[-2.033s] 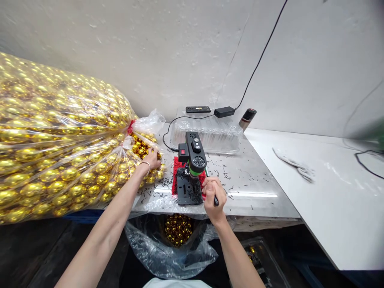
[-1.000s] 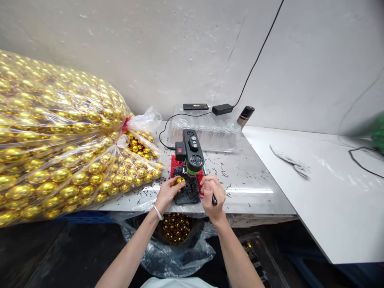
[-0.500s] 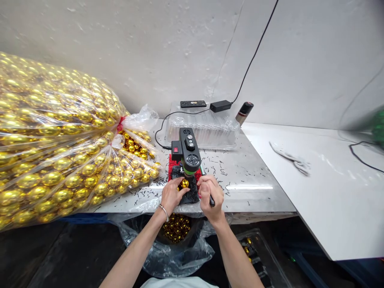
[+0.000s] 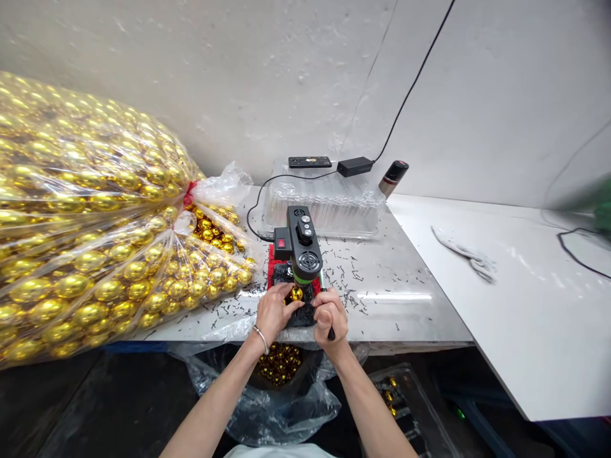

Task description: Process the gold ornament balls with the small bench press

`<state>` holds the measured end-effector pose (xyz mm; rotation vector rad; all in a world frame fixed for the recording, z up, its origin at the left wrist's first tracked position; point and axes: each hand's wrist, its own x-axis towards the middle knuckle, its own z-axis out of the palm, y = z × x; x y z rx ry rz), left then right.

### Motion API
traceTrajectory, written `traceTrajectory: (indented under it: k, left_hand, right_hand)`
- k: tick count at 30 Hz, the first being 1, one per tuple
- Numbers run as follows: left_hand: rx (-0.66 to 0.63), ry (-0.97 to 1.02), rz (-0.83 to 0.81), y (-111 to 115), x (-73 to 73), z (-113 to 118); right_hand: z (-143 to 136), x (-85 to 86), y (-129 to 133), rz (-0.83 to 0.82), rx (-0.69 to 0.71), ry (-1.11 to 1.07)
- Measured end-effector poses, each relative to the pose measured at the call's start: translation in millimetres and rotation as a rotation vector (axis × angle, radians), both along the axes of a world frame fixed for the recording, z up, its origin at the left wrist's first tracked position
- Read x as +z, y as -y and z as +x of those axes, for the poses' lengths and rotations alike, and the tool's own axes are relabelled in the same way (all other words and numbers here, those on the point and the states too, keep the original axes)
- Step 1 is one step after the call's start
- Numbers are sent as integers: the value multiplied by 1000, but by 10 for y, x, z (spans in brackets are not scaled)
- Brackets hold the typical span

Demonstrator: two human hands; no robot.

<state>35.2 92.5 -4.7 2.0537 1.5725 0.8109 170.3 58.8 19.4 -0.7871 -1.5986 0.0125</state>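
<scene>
My left hand (image 4: 274, 313), with a bracelet at its wrist, has its thumb and fingers curved round a shiny gold ball (image 4: 296, 294). This ball sits on a black pad (image 4: 303, 316) below the head of a small black machine (image 4: 304, 245) with round vents and a red switch. The machine's underside hides the top of the ball. My right hand (image 4: 331, 318) is wrapped round the black handle of a lever (image 4: 331, 333) at the machine's right side. Red material (image 4: 270, 273) shows under the machine.
Large clear bags of gold balls (image 4: 95, 235) cover the left side. Behind the machine lies a clear plastic tray (image 4: 329, 207) near a power adapter (image 4: 356, 166), a phone-like black slab (image 4: 310, 162) and a spray can (image 4: 394, 178). Below the edge hangs an open plastic bag (image 4: 281, 413) with gold balls.
My right hand has shifted left and slightly down with the lever handle, closer to my left hand. My left hand stays at the gold ball. The view has tilted a little.
</scene>
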Motion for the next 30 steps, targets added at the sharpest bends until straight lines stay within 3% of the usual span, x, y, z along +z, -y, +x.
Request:
traceTrajectory:
  k: [5, 8, 10, 16, 18, 20, 23, 25, 28, 30]
  left_hand:
    - [4, 20, 2, 4, -23, 1]
    - [-2, 34, 2, -6, -46, 4]
    - [8, 41, -1, -22, -57, 12]
    - [52, 210, -28, 47, 35, -43]
    - [67, 333, -93, 202, 74, -119]
    - [25, 464, -293, 430, 51, -205]
    - [-111, 634, -765, 807, -167, -283]
    - [-106, 725, -986, 998, -411, -287]
    - [192, 936, -1184, 1129, -763, -276]
    - [385, 1074, -1283, 1146, -884, -293]
  right_hand:
    - [14, -169, -58, 56, -11, 68]
    - [25, -158, -45, 57, -13, 118]
    - [22, -31, -19, 30, -16, 81]
    - [-20, 627, 39, -125, -35, -58]
    - [-30, 725, 43, -143, -31, -60]
    - [-36, 719, 48, -135, -26, -47]
    - [-42, 615, 61, -121, -30, -30]
    - [-45, 554, 66, -111, -37, -35]
    - [-43, 519, 65, -97, -36, -44]
    - [-36, 518, 63, -99, -29, -37]
